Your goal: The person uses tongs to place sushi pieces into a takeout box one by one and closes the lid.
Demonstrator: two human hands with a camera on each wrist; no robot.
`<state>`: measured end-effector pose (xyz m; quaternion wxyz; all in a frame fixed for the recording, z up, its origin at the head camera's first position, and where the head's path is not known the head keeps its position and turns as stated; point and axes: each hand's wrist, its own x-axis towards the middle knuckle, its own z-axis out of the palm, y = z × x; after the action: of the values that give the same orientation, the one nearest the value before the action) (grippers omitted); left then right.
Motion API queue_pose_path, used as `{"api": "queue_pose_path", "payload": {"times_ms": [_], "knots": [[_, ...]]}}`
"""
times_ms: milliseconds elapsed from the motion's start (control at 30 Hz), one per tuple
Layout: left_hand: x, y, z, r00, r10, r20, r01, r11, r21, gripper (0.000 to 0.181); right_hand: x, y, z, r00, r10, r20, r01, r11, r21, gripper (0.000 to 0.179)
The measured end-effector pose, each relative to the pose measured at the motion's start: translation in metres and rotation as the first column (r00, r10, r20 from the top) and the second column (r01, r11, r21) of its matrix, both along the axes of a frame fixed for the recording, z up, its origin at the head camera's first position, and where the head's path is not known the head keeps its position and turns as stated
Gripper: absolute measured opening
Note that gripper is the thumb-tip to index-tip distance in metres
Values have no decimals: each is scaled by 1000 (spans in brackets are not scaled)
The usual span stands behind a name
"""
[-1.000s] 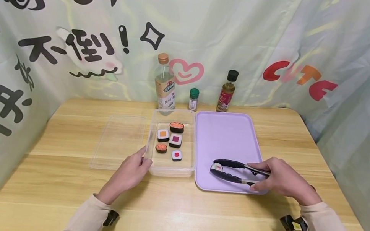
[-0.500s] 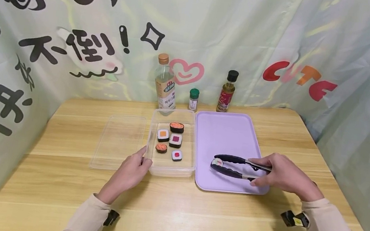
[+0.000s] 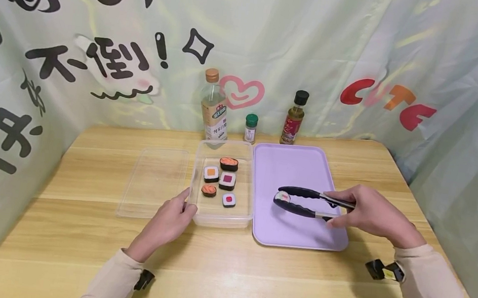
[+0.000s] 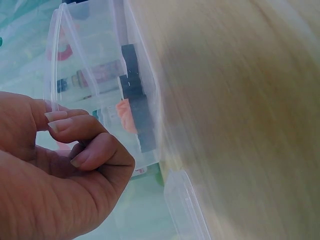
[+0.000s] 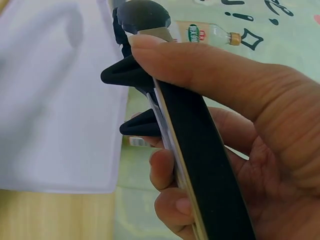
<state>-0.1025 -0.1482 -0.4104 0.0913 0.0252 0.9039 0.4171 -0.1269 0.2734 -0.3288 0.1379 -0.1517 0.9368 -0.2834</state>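
My right hand (image 3: 376,216) grips a pair of black tongs (image 3: 300,209), also close up in the right wrist view. Between the tong tips sits a small round sushi roll (image 3: 282,197) with a pale, pink-flecked top, held above the purple tray (image 3: 303,169). My left hand (image 3: 169,222) pinches the left wall of a clear plastic container (image 3: 221,220) at its rim; the left wrist view shows fingertips and thumb meeting at that rim. Several sushi pieces lie inside, among them an orange-topped one (image 3: 229,163), a roll with a dark red centre (image 3: 227,180) and a smaller red-centred roll (image 3: 228,200).
A clear lid (image 3: 155,178) lies flat left of the container. Along the back stand a tall bottle with an orange cap (image 3: 215,109), a green-capped shaker (image 3: 250,128) and a black-capped bottle (image 3: 293,119). A printed curtain (image 3: 315,39) hangs behind the wooden table (image 3: 223,276).
My right hand has lifted the tongs and the sushi roll upward off the tray's lower part and slightly away from me. The left hand and container stay put.
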Motion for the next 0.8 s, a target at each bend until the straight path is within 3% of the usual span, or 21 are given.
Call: {"api": "queue_pose_path", "payload": {"times_ms": [433,800], "knots": [[0,0,0,1000,1,0,-1,1000,12,62,-18,-12,33,999,1,-39,0,1000,23,70],[0,-1,-2,1000,6,3,-6,1000,8,62,-38,-39,58,994,83,-72,-78,995,68,68]]}}
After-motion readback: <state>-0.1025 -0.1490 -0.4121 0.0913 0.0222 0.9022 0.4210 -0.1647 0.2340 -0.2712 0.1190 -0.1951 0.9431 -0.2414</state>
